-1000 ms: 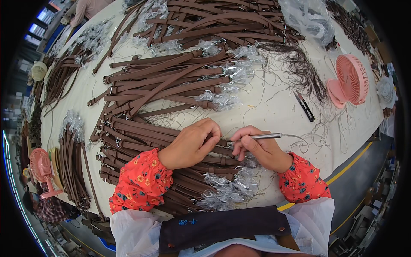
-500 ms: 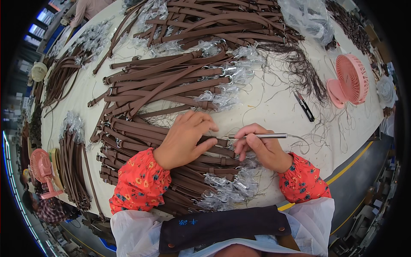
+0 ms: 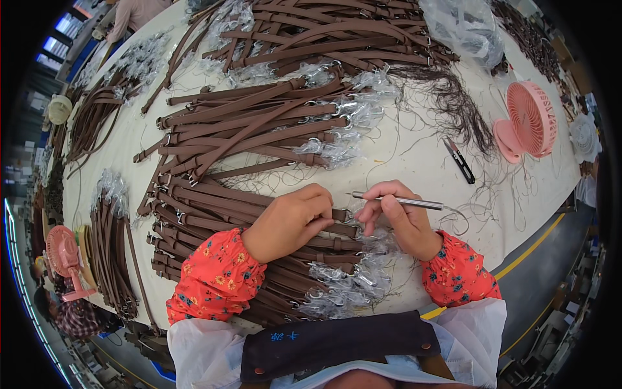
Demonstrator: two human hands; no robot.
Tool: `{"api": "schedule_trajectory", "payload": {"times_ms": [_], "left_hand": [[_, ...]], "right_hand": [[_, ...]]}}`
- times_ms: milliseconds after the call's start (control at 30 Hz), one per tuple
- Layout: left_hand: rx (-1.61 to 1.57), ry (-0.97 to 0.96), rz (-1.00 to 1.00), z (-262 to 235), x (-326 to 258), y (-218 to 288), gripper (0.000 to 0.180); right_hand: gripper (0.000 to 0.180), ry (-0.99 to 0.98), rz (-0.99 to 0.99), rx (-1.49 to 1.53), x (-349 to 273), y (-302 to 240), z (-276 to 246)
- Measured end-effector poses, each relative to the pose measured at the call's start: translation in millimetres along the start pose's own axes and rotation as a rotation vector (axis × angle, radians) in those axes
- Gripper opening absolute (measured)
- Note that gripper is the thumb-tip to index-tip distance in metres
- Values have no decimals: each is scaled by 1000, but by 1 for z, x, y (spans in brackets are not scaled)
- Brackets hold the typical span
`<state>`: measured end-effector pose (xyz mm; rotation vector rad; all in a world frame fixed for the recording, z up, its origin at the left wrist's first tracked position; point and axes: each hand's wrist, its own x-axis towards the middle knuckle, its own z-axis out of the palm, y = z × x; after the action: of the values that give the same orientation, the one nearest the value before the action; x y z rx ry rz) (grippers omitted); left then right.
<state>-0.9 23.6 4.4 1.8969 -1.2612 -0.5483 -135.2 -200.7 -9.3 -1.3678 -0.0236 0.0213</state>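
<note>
My left hand [image 3: 285, 222] is closed, thumb and forefinger pinched at the end of a brown strap [image 3: 341, 214] with a metal clasp beside it. The fingers partly hide that strap. Just to the right, my right hand [image 3: 403, 220] grips a slim metal pen-like tool [image 3: 418, 203], its thin tip pointing left toward the strap end and a cord trailing from its rear. Under and around my hands lie several more brown straps [image 3: 311, 275], with metal clasps wrapped in clear plastic [image 3: 350, 285].
Another heap of brown straps [image 3: 350, 39] covers the table's far side. Black-handled thread snips [image 3: 460, 162] lie to the right, near loose dark threads [image 3: 453, 97] and a pink fan [image 3: 528, 120]. A second pink fan [image 3: 65, 253] and a strap bundle [image 3: 113, 259] are at left.
My left hand has closed from spread fingers into a pinch, turning slightly and moving right. The pen-like tool has shifted a little right and its tip has risen off the strap.
</note>
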Motion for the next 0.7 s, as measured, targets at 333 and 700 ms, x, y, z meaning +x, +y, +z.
{"api": "schedule_trajectory", "payload": {"times_ms": [333, 700], "left_hand": [[-40, 91, 94, 9, 3, -5, 15], [-557, -62, -303, -9, -2, -17, 8]], "right_hand": [[37, 8, -60, 9, 0, 3, 0], [35, -104, 159, -48, 1, -5, 4]]}}
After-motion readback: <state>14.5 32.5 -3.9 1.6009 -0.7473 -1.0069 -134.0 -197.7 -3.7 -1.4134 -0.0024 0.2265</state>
